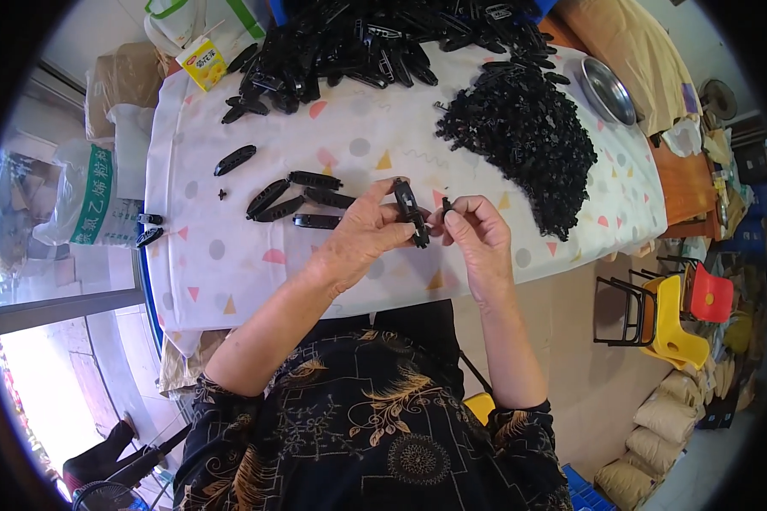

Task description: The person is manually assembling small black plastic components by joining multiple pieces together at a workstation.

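Note:
My left hand (368, 228) grips a long, oval black plastic part (407, 204), held upright above the table's front half. Close beside it on the right, my right hand (479, 232) pinches a small black plastic piece (446, 205) between thumb and finger. The two pieces look slightly apart. Left of my hands lie several similar oval black parts (279, 208) on the patterned tablecloth (230, 277). One more oval part (235, 159) rests farther left, with a tiny black piece (222, 194) near it.
A large heap of oval black parts (349, 51) covers the far side. To the right spreads a pile of small black pieces (528, 140), with a round metal dish (608, 91) beyond. A yellow box (202, 64) stands far left. Small chairs (675, 319) are on the floor at right.

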Motion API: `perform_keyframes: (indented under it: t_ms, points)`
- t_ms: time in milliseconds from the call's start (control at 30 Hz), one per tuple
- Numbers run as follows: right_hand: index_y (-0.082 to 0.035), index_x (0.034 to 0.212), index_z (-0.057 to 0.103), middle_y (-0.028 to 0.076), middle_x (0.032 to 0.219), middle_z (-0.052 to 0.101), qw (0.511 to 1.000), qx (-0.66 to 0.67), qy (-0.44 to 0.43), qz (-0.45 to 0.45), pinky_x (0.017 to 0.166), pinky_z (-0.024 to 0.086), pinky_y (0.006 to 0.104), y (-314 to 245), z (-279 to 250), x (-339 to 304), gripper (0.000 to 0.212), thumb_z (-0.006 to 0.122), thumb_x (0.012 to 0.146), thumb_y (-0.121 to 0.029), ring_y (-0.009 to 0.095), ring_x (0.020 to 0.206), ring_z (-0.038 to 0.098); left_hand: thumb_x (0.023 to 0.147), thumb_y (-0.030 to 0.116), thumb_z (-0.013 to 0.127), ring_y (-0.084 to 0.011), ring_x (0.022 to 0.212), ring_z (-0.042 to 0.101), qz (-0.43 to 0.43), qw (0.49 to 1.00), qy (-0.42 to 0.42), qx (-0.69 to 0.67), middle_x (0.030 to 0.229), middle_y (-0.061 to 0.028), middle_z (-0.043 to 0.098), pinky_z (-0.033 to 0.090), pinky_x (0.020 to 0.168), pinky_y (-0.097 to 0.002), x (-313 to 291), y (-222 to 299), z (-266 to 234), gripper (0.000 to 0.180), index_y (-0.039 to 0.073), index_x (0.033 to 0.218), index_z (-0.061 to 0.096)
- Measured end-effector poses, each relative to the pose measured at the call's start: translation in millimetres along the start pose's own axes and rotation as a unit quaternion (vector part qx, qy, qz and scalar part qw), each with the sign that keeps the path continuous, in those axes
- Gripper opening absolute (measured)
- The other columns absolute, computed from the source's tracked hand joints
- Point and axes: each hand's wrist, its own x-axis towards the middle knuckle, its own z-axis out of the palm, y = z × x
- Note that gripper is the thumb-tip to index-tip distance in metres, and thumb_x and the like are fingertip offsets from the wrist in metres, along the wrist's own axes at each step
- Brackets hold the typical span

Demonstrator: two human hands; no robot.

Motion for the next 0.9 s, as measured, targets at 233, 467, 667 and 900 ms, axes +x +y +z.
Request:
perform_keyframes:
  t_ms: [233, 467, 667, 900]
  points:
    - [-0.002, 0.095, 0.058, 0.000, 0.096, 0.058, 1.000, -0.006, 0.002, -0.030, 0.076, 0.044, 0.0209, 15, 7, -5, 0.007, 0.060, 0.088, -0.003, 0.006, 0.085, 0.052, 0.089, 0.004, 0.054, -0.0157, 0.098, 0.057, 0.011, 0.989, 0.055, 0.133, 0.108, -0.0067, 0.057, 0.051, 0.079, -0.0313, -2, -1, 8, 0.056, 0.009, 0.140, 0.030]
    - [0.001, 0.092, 0.057, 0.003, 0.090, 0.058, 0.948, -0.264, -0.121, -0.131, 0.070, 0.047, 0.0234, -7, -3, 4, 0.008, 0.059, 0.085, 0.004, 0.010, 0.079, 0.056, 0.093, 0.016, 0.055, -0.0084, 0.080, 0.057, 0.000, 0.989, -0.006, 0.149, 0.098, -0.0033, 0.059, 0.047, 0.058, -0.0207, -7, 4, -9, 0.039, 0.002, 0.128, 0.049]
    - [-0.001, 0.093, 0.057, 0.008, 0.089, 0.056, 0.874, -0.398, -0.190, -0.206, 0.068, 0.050, 0.0284, -31, 6, 4, 0.018, 0.060, 0.078, 0.009, 0.024, 0.076, 0.060, 0.096, 0.016, 0.049, -0.0082, 0.075, 0.058, -0.012, 0.995, -0.011, 0.097, 0.095, -0.0034, 0.059, 0.046, 0.057, -0.0193, -11, 1, -14, 0.034, 0.001, 0.126, 0.050]
    - [-0.003, 0.091, 0.058, 0.008, 0.089, 0.054, 0.767, -0.547, -0.268, -0.203, 0.061, 0.052, 0.0329, -42, 17, 15, 0.022, 0.060, 0.073, 0.009, 0.029, 0.073, 0.061, 0.094, 0.007, 0.045, -0.0087, 0.072, 0.059, -0.012, 0.983, 0.007, 0.183, 0.091, -0.0037, 0.059, 0.047, 0.055, -0.0204, -10, 3, -19, 0.032, -0.001, 0.125, 0.049]
